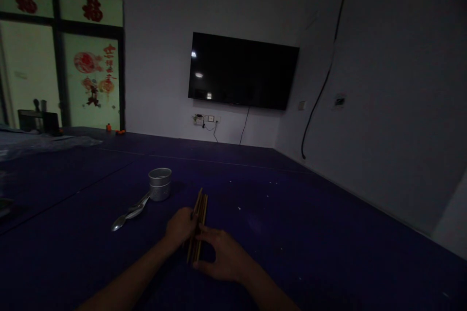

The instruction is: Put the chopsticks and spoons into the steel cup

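Observation:
A bundle of several thin chopsticks stands out against the dark blue table surface, pointing away from me. My left hand is closed on the bundle from the left, its fingertips partly hidden. From the other side my right hand grips the same chopsticks, index finger near their middle and thumb near the closer end. Left of the hands, a silver metal cup stands upright with holes around its lower part. Beside it lie metal spoons, overlapping one another; their exact number is hard to make out in the dim light.
The blue table reaches the walls, with small white scraps scattered on its right side. Clear plastic sheeting and a dark holder lie at the far left. A black cable hangs down the right wall.

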`<state>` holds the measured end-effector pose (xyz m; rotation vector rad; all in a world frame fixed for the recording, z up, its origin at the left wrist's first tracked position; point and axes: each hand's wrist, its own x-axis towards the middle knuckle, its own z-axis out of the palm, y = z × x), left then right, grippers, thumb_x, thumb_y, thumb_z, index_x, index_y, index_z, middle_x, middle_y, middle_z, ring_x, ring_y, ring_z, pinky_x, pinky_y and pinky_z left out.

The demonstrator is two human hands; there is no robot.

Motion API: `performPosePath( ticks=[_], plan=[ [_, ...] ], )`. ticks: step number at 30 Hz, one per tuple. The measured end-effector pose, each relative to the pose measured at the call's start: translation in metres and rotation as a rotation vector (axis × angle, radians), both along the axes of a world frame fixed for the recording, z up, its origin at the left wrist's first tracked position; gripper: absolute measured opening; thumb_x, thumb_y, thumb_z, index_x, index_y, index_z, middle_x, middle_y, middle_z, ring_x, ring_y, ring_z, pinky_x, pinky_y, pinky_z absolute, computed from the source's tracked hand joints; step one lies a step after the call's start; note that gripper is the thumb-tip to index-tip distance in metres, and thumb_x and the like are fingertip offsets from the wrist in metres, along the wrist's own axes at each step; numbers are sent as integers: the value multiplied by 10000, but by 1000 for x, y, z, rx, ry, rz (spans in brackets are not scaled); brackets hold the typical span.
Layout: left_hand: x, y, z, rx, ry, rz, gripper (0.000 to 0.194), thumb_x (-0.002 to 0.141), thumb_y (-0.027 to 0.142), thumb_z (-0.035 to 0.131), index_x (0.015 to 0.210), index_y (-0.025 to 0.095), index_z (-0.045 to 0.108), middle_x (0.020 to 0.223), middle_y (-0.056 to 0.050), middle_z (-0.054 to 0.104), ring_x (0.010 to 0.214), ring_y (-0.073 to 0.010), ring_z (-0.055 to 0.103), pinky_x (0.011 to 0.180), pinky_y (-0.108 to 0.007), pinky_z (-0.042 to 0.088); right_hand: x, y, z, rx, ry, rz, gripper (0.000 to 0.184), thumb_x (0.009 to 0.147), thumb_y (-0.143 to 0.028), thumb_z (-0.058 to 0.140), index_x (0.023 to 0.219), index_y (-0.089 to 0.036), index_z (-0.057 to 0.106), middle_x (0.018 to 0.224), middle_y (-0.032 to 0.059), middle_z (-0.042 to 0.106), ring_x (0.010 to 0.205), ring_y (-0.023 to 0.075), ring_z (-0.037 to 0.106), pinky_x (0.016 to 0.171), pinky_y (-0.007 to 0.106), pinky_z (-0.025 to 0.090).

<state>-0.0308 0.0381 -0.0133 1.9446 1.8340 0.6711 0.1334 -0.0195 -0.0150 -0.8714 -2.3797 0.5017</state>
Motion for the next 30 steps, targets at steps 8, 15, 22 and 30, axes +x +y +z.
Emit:
performPosePath(
  ticks=[8,15,22,30],
  plan=[
    [2,-14,10,8,275,65,364,896,301,331,948,145,655,995,-132,682,934,-228,647,740,-290,467,2,4,-4,66,-65,8,550,668,-425,695,1159,-194,613,1281,106,556,1170,263,512,979,360,398],
    [2,-18,14,6,418,57,358,890,213,319,1010,117,642,998,-161,682,937,-235,656,762,-303,487,4,8,-6,94,-116,33,627,694,-484,669,1243,-203,554,1346,111,494,1224,263,458,1026,383,340],
    [7,-25,17,16,484,8,325,869,192,365,990,105,654,979,-176,687,925,-256,659,773,-326,497,5,8,-7,85,-134,40,637,685,-473,685,1243,-197,555,1365,113,473,1241,263,441,1040,382,327],
    [8,-21,13,44,481,-42,388,897,226,291,997,106,646,949,-175,690,889,-272,666,755,-357,497,2,3,3,75,-103,61,569,690,-455,691,1197,-218,587,1301,84,541,1199,248,488,1018,355,364]
  ],
)
